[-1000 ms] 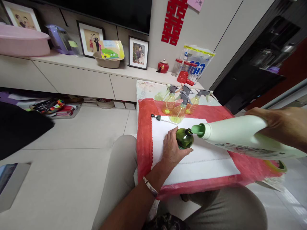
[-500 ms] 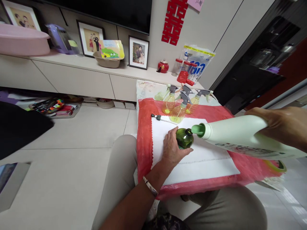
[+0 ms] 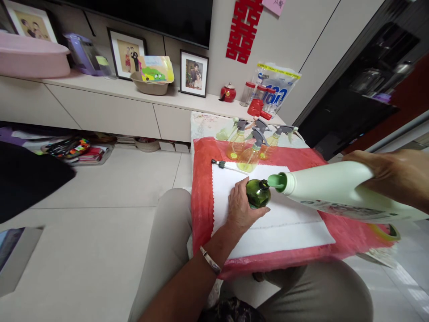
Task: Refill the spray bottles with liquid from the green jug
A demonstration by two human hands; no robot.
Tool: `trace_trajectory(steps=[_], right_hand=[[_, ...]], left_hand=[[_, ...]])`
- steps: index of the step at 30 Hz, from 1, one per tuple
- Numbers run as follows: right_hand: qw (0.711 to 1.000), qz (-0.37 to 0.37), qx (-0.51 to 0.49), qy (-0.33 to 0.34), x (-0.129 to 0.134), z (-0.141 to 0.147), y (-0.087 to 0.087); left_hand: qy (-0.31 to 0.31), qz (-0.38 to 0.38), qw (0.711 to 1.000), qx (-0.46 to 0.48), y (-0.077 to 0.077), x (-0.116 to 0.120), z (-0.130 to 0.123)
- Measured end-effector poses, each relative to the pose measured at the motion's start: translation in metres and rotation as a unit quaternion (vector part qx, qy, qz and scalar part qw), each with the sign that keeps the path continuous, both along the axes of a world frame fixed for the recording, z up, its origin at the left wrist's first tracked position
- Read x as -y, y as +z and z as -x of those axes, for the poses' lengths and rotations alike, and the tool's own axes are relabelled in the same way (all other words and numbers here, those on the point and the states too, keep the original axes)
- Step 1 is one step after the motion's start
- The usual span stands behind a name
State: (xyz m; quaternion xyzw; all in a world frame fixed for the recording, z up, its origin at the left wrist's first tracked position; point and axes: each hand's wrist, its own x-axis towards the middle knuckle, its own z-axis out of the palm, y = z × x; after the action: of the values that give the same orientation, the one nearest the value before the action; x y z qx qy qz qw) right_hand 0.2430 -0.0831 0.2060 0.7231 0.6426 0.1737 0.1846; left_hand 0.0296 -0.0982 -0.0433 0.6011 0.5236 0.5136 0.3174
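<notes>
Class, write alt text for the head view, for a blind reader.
A right hand holds a pale green jug tipped over, its spout at the mouth of a dark green bottle steadied by the left hand. Spray bottles stand behind.

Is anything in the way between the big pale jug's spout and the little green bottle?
Nothing visible is. The spout sits right by the mouth of the green bottle; the left hand grips its side, and the spray bottles stand behind.

Left grip (image 3: 240, 208) low, right grip (image 3: 390, 167) raised
The left forearm (image 3: 187, 277) slants forward from below, fingers (image 3: 238, 191) curved, thumb (image 3: 260, 211) spread right; the right grip is at the right edge of view, slightly blurred, clenched.
</notes>
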Motion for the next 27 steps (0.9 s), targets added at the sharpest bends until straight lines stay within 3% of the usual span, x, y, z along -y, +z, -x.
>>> trace_trajectory(steps=[27], right_hand=[[1.0, -0.003, 0.014, 0.01, -0.0007, -0.0015, 0.0004]], left_hand=[[0.001, 0.005, 1.0, 0.001, 0.0024, 0.0015, 0.0005]])
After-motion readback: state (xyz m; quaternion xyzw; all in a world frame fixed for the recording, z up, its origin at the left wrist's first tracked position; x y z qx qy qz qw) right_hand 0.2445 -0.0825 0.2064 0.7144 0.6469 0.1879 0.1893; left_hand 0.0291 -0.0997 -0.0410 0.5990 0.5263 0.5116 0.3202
